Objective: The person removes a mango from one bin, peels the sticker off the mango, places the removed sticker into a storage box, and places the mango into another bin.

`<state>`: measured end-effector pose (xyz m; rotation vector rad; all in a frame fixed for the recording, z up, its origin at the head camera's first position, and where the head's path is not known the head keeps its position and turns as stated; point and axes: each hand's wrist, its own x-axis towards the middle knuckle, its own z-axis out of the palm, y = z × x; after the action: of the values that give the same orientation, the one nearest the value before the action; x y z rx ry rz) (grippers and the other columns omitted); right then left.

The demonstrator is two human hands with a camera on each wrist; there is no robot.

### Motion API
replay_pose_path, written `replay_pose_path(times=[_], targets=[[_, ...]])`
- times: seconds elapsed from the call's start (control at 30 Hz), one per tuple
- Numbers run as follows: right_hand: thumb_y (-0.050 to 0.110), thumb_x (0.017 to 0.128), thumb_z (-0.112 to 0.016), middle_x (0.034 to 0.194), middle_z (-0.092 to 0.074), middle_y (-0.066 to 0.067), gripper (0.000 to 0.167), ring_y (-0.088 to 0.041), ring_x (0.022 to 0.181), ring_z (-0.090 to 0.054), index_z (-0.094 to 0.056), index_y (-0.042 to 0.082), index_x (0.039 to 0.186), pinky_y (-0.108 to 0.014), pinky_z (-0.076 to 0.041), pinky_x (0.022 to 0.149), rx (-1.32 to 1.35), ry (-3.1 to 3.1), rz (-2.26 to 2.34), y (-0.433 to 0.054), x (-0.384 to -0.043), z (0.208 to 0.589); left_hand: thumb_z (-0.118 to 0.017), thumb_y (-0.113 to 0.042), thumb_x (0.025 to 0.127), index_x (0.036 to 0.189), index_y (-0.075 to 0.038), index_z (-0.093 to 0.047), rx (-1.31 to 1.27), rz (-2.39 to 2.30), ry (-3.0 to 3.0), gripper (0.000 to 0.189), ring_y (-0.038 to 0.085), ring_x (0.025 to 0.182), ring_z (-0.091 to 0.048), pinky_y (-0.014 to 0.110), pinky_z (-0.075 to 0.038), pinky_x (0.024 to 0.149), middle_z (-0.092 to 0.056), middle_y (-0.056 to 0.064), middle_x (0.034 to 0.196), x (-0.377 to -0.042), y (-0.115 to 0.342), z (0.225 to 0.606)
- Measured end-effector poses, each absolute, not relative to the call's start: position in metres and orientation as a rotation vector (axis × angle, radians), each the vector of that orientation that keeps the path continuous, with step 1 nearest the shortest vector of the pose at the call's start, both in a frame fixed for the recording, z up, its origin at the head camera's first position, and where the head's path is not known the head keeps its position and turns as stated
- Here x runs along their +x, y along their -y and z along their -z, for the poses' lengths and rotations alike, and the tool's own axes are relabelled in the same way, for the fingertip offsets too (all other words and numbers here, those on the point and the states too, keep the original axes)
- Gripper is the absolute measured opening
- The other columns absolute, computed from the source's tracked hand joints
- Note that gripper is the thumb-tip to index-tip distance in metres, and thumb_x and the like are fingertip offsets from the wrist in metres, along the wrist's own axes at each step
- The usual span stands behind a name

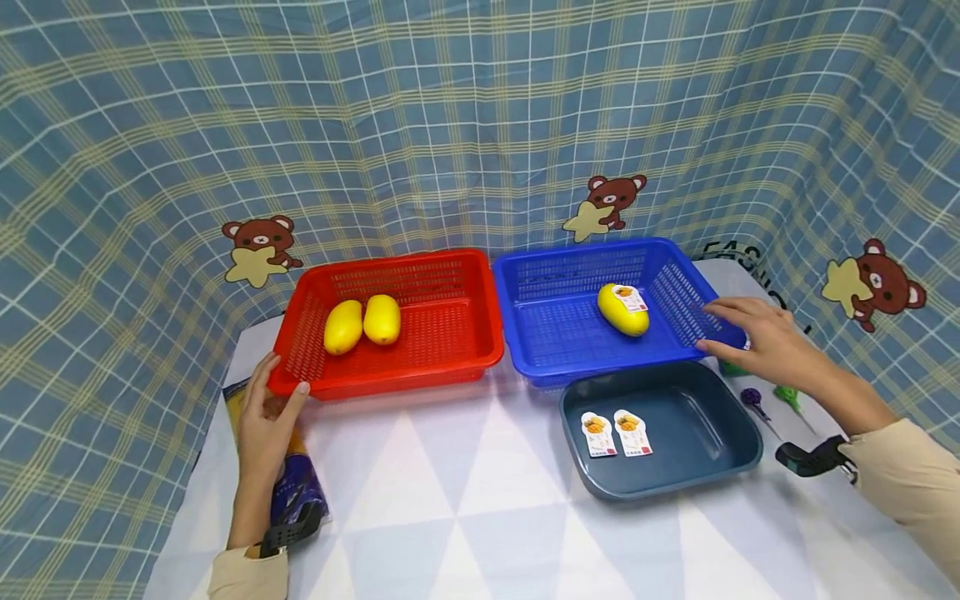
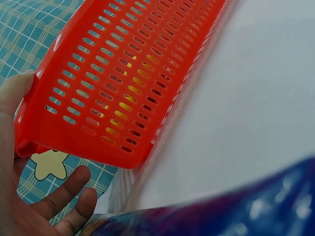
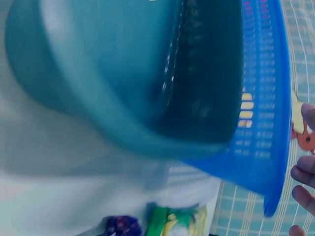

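Note:
My left hand (image 1: 268, 425) is at the near left corner of a red basket (image 1: 442, 371); its thumb touches the rim in the left wrist view, the other fingers spread loosely. Two yellow mangoes (image 1: 343, 327) lie side by side in that basket. On the right, my right hand (image 1: 772, 343) reaches over the right rim of a blue basket (image 1: 555, 337), fingers spread; whether they touch it, I cannot tell. One mango (image 1: 621, 312) bearing a white sticker (image 1: 631, 297) lies inside. Two similar stickers (image 1: 632, 433) lie in a dark teal tray (image 1: 682, 462) in front.
A blue and yellow packet (image 1: 300, 483) lies beneath my left forearm. Right of the tray are a purple lollipop-like item (image 1: 752, 398), a green one (image 1: 787, 395) and a green packet (image 3: 174, 222). A plaid curtain (image 1: 450, 125) hangs behind the baskets.

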<state>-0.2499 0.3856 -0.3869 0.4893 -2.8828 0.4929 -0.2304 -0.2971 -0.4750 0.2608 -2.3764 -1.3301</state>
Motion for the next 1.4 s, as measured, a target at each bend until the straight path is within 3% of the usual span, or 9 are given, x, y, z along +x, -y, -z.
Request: replay_pose_path(times=[0.2,0.43,0.53,0.67,0.73,0.93,1.17,1.4], targets=[[0.032,0.088,-0.077,0.143,-0.043,-0.031,0.064,-0.052,0.13,-0.032,-0.055,-0.007,0.135,-0.072,-0.022,0.089,0.446,2.871,-0.537,-0.406,-0.248,0.394,-0.069,-0.038,0.094,0.154,-0.039,-0.036,0.294,1.336,2.386,0.069,0.02,0.138,-0.041,0.027,-0.042,0.103,-0.028,-0.021,0.157,-0.227,0.295,0.475],[0.036,0.092,-0.072,0.147,-0.041,-0.03,0.065,-0.056,0.132,-0.03,-0.053,-0.005,0.139,-0.081,-0.019,0.091,0.396,2.916,-0.57,-0.417,-0.248,0.398,-0.068,-0.037,0.095,0.155,-0.039,-0.035,0.316,1.326,2.4,0.069,0.021,0.134,-0.043,0.024,-0.044,0.101,-0.028,-0.021,0.158,-0.224,0.294,0.473],[0.039,0.094,-0.069,0.15,-0.038,-0.029,0.068,-0.057,0.134,-0.029,-0.049,-0.004,0.143,-0.082,-0.02,0.094,0.365,2.968,-0.564,-0.418,-0.249,0.396,-0.067,-0.04,0.095,0.156,-0.038,-0.032,0.305,1.298,2.444,0.071,0.023,0.139,-0.038,0.038,-0.04,0.109,-0.025,-0.02,0.16,-0.223,0.294,0.467],[0.043,0.095,-0.067,0.152,-0.035,-0.028,0.072,-0.058,0.135,-0.028,-0.046,-0.003,0.146,-0.079,-0.024,0.096,0.318,3.028,-0.559,-0.419,-0.248,0.394,-0.07,-0.04,0.092,0.156,-0.03,-0.037,0.226,1.113,2.456,0.072,0.029,0.144,-0.028,0.06,-0.019,0.115,-0.03,-0.01,0.161,-0.223,0.291,0.455],[0.044,0.095,-0.068,0.153,-0.034,-0.028,0.073,-0.058,0.135,-0.029,-0.046,-0.003,0.146,-0.079,-0.025,0.096,0.308,3.039,-0.563,-0.419,-0.247,0.394,-0.073,-0.038,0.09,0.153,-0.027,-0.044,0.194,1.013,2.414,0.071,0.03,0.143,-0.027,0.062,-0.013,0.114,-0.037,-0.005,0.158,-0.223,0.285,0.447],[0.044,0.094,-0.068,0.151,-0.037,-0.029,0.073,-0.058,0.134,-0.031,-0.047,-0.002,0.146,-0.079,-0.027,0.095,0.295,3.017,-0.551,-0.418,-0.244,0.394,-0.078,-0.038,0.084,0.144,-0.026,-0.056,0.031,0.944,2.34,0.065,0.031,0.134,-0.035,0.06,-0.019,0.105,-0.049,0.001,0.15,-0.229,0.24,0.416],[0.044,0.094,-0.069,0.151,-0.037,-0.029,0.073,-0.058,0.135,-0.031,-0.047,-0.003,0.146,-0.08,-0.026,0.095,0.292,3.011,-0.627,-0.418,-0.245,0.397,-0.079,-0.04,0.084,0.145,-0.028,-0.054,-0.248,1.058,2.403,0.068,0.031,0.134,-0.037,0.062,-0.022,0.103,-0.049,0.002,0.149,-0.251,0.175,0.393],[0.044,0.094,-0.068,0.151,-0.037,-0.029,0.073,-0.059,0.134,-0.03,-0.046,-0.002,0.146,-0.081,-0.023,0.093,0.281,2.991,-0.648,-0.419,-0.245,0.403,-0.077,-0.048,0.084,0.147,-0.031,-0.051,-0.372,1.144,2.496,0.071,0.031,0.139,-0.035,0.064,-0.018,0.11,-0.047,0.001,0.15,-0.268,0.136,0.389]])
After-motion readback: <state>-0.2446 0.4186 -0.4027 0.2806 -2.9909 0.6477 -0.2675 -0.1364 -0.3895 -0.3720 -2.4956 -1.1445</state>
